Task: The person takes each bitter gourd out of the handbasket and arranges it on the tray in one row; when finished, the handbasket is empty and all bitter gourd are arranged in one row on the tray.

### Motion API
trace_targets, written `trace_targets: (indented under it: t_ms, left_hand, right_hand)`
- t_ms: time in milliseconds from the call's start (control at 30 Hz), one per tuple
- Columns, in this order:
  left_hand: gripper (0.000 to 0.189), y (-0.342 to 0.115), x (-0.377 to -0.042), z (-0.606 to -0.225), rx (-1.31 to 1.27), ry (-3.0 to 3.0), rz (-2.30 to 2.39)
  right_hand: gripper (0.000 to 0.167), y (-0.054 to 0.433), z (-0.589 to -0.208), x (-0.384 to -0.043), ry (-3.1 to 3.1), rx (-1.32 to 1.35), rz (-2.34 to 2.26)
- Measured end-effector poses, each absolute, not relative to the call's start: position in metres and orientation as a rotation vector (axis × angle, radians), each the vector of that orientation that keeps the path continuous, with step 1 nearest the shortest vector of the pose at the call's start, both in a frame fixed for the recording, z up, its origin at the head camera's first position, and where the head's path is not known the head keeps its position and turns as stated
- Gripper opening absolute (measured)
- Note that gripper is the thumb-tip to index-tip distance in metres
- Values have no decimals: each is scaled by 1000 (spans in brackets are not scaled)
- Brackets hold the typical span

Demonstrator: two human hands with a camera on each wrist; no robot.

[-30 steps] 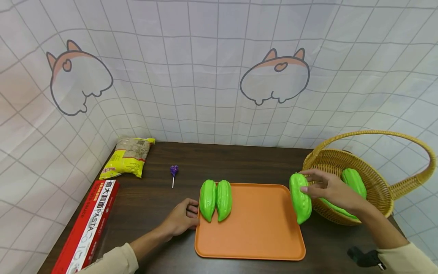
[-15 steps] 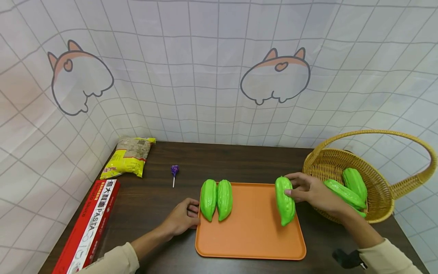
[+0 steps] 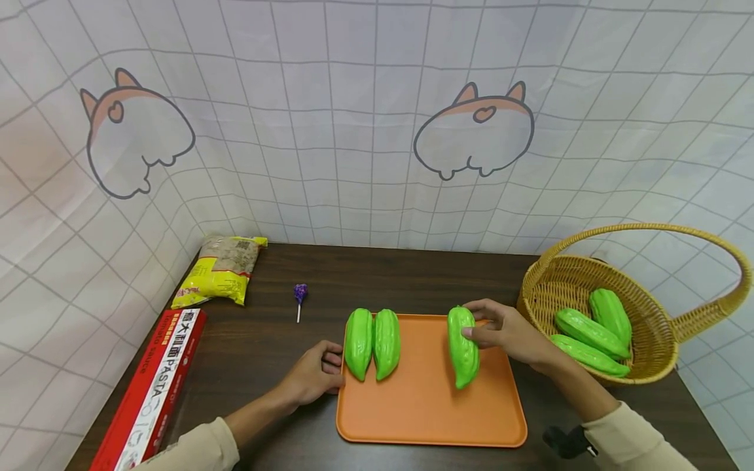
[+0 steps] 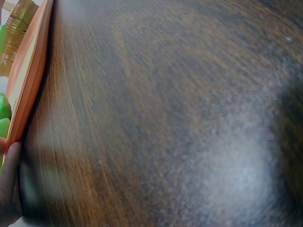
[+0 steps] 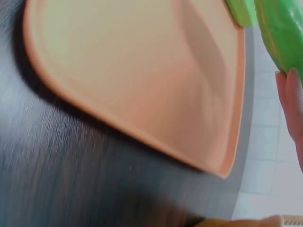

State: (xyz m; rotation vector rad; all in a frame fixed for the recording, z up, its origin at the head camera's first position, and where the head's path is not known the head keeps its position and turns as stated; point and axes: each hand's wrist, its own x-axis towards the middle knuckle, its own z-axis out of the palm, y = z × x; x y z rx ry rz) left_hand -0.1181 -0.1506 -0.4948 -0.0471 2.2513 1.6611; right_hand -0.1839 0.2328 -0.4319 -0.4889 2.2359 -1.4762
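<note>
My right hand [image 3: 501,330] pinches a bright green, ridged bitter melon [image 3: 463,350] between thumb and fingers, holding it lengthwise above the right half of an orange tray [image 3: 430,418]. In the right wrist view, this bitter melon [image 5: 284,33] hangs above the tray surface. Two more bitter melons, a left one [image 3: 358,343] and a right one [image 3: 386,343], lie side by side along the tray's left edge. There my left hand [image 3: 312,376] grips the tray's rim with curled fingers. The left wrist view shows fingertips against the tray wall [image 4: 33,75].
A wicker basket [image 3: 654,340] with a tall handle stands at the right, holding 3 bitter melons [image 3: 592,333]. On the left are a red pasta box [image 3: 150,386], a yellow bag [image 3: 220,271] and a purple lollipop [image 3: 300,292]. A tiled curtain [image 3: 377,131] hangs behind.
My right hand has carried the bitter melon leftward, from beside the basket at the tray's right edge to over the tray. The left hand has stayed at the rim.
</note>
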Motion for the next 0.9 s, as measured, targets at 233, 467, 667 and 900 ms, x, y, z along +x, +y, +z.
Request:
trace_targets:
  t_ms: [233, 467, 667, 900]
  left_hand:
    - [62, -152, -119, -496, -48, 2254, 1660]
    - [61, -152, -119, -496, -48, 2240, 1664]
    - [62, -152, -118, -495, -64, 2231, 1666]
    - [62, -151, -118, -495, -65, 2225, 1669]
  right_hand:
    - [56, 215, -443, -188, 2195, -457, -1520]
    - [58, 201, -454, -192, 2171, -443, -1527]
    - [57, 194, -459, -193, 2156, -431, -1536]
    - [57, 187, -463, -195, 2141, -410, -1536]
